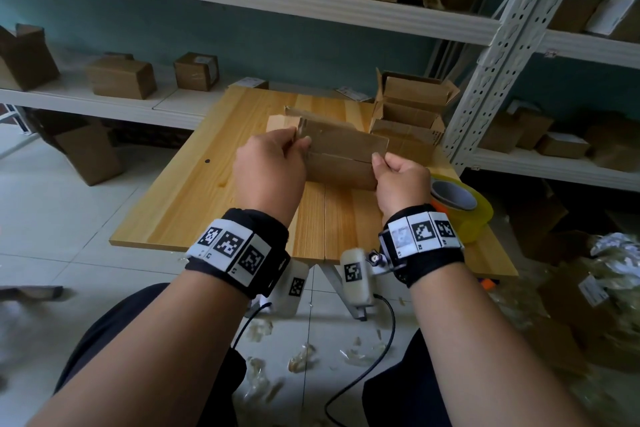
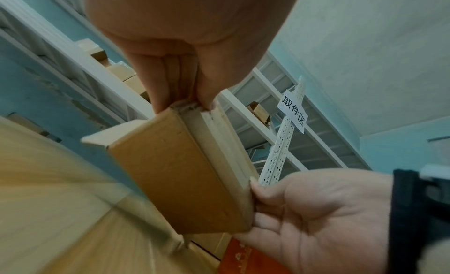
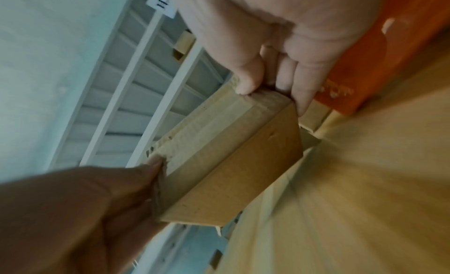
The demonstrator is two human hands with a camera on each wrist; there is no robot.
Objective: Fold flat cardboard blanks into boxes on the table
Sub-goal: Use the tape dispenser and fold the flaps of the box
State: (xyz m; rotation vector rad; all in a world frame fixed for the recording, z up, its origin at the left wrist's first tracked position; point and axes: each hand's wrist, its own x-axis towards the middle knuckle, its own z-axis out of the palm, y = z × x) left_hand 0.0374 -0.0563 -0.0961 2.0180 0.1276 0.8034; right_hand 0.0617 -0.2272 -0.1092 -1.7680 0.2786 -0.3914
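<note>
A brown cardboard blank [image 1: 346, 156], partly folded along its length, is held above the wooden table [image 1: 194, 191]. My left hand [image 1: 273, 163] pinches its left end between thumb and fingers. My right hand [image 1: 398, 180] pinches its right end. In the left wrist view the cardboard blank [image 2: 177, 174] runs from my left hand [image 2: 180, 97] down to my right hand [image 2: 292, 207]. The right wrist view has my right hand [image 3: 275, 76] on the near corner of the cardboard blank [image 3: 233, 158] and my left hand [image 3: 102, 199] on the far end.
Several open folded boxes [image 1: 412, 107] are stacked at the table's back right. A yellow tape roll [image 1: 460, 204] lies at the right edge beside my right wrist. More blanks [image 1: 287, 121] lie flat behind the held one. White shelving [image 1: 512, 45] with boxes surrounds the table.
</note>
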